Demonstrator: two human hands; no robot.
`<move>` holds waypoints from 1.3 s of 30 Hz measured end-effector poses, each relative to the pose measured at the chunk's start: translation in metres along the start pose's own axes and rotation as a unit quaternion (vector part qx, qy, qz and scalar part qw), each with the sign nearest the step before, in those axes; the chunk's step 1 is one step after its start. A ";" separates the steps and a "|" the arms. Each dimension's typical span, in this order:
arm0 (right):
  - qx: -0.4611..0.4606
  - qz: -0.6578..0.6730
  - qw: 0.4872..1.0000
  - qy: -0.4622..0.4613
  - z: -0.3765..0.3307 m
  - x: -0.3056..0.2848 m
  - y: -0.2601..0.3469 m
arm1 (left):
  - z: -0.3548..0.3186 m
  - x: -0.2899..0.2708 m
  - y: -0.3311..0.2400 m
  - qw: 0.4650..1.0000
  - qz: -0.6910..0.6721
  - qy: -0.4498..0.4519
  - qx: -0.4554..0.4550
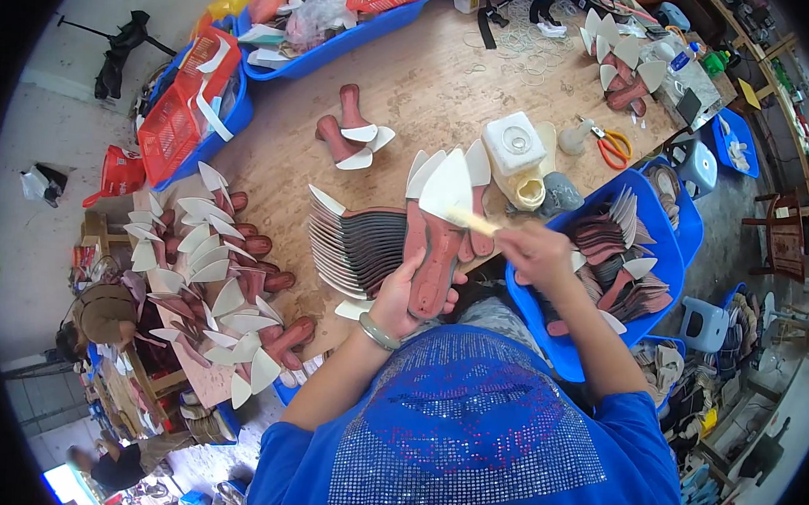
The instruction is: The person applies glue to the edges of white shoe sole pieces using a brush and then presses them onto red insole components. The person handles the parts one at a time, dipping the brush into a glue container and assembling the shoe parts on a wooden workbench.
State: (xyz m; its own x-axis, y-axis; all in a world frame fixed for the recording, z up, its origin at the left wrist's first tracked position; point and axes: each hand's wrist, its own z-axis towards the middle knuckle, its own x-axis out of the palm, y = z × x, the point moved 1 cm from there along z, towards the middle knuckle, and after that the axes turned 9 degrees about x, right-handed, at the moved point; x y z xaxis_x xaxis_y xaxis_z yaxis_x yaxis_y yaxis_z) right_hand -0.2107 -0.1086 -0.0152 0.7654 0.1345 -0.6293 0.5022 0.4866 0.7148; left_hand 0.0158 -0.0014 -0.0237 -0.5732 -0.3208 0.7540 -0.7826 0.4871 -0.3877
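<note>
My left hand is wrapped round the heel end of a shoe insole, reddish-brown with a white pointed toe part. My right hand grips a brush, whose pale tip lies against the white toe part or just over it. Beside the left hand, a fanned row of insoles with dark and white edges lies on the table. More insoles lie just beyond the held one. A white plastic container with a yellowish crusted opening stands ahead of my right hand.
Finished-looking insole pairs crowd the table's left side; another cluster lies far right. A blue basket of insoles stands by my right arm. Orange-handled pliers lie near the right edge. Blue bins line the far left.
</note>
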 end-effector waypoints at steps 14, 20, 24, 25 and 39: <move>-0.122 -0.082 0.989 -0.021 0.035 0.049 0.017 | -0.034 0.006 -0.012 1.000 -0.008 -0.001 0.025; 0.047 -0.090 0.984 -0.145 0.086 0.033 -0.026 | -0.053 -0.003 -0.020 0.997 -0.031 -0.011 0.063; 0.199 0.026 0.973 -0.112 0.061 0.007 -0.035 | -0.080 0.006 -0.030 0.993 -0.069 0.013 0.091; 0.232 0.042 0.966 -0.110 0.053 -0.001 -0.033 | -0.091 0.013 -0.033 0.991 -0.073 0.032 0.104; -0.178 -0.063 0.981 0.038 0.053 0.023 0.099 | -0.137 0.028 -0.039 0.989 -0.076 0.015 0.125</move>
State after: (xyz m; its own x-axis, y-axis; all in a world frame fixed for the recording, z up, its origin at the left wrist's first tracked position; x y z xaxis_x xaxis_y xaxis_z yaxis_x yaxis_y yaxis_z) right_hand -0.1218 -0.1036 0.0572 0.6678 0.1112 -0.7360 0.4080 0.7723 0.4869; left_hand 0.0639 0.0821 0.0856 -0.4393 -0.3489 0.8278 -0.8972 0.2171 -0.3846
